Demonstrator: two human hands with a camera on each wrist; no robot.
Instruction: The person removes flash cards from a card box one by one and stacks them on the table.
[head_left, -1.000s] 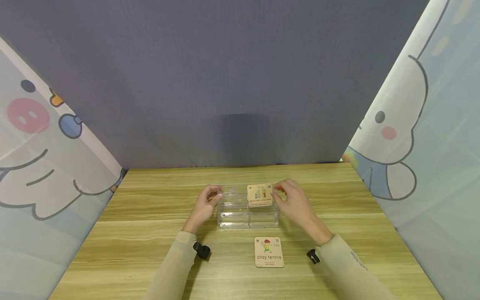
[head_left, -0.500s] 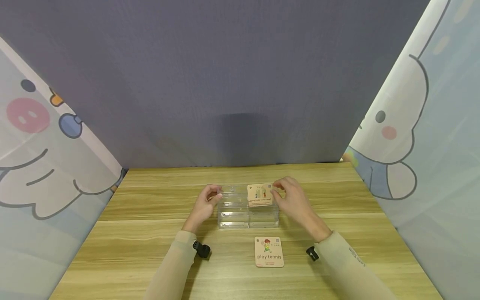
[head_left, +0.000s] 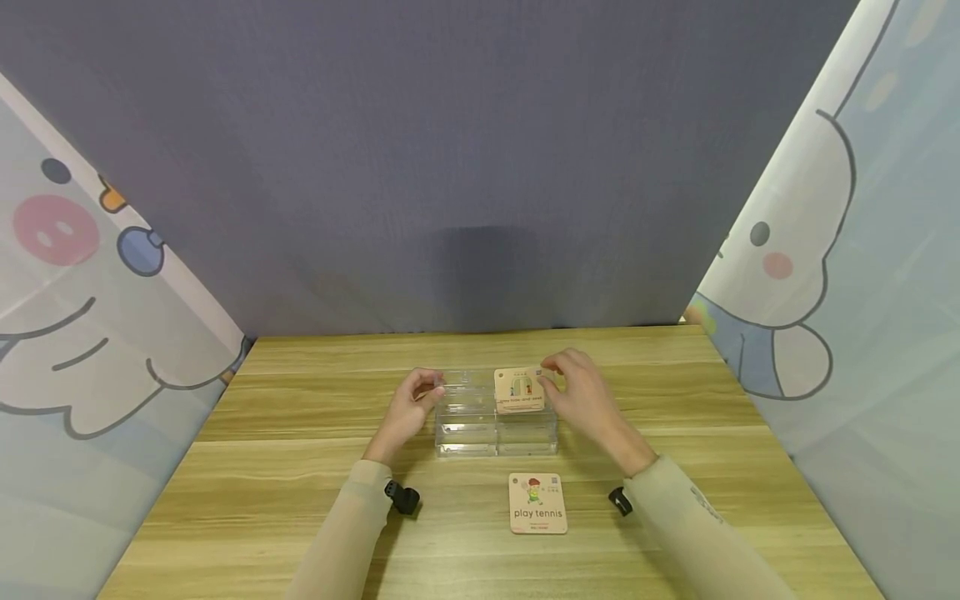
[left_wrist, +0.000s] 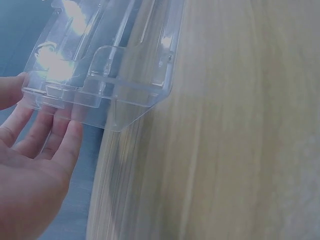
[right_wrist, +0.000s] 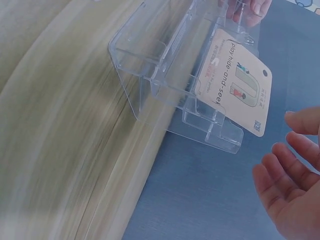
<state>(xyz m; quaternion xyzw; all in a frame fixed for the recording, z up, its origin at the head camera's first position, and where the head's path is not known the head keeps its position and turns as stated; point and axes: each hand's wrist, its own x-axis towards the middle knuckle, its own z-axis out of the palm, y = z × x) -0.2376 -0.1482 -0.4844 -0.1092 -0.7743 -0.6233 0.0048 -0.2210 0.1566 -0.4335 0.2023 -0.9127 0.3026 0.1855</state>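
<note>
A clear stepped card holder (head_left: pixel 480 425) stands mid-table. A beige "play hide-and-seek" card (head_left: pixel 519 389) stands upright in its back right slot. My right hand (head_left: pixel 581 396) hovers at the card's upper right corner. In the right wrist view the hand (right_wrist: pixel 290 175) has relaxed fingers and stays apart from the card (right_wrist: pixel 235 95) and the holder (right_wrist: pixel 160 65). My left hand (head_left: pixel 412 404) rests against the holder's left end. In the left wrist view its straight fingers (left_wrist: pixel 50 135) lie along the holder's (left_wrist: pixel 105 75) side wall. A "play tennis" card (head_left: pixel 537 503) lies flat in front of the holder.
The wooden table (head_left: pixel 300 467) ends at a grey-blue back wall (head_left: pixel 480 167). Cartoon-printed curtains hang at the left (head_left: pixel 90 317) and right (head_left: pixel 840 292). Small black wrist cameras (head_left: pixel 405 498) sit on both sleeves.
My right forearm has drifted slightly left and its fingers have shifted toward the card's top right corner. The left hand, holder and both cards have not moved.
</note>
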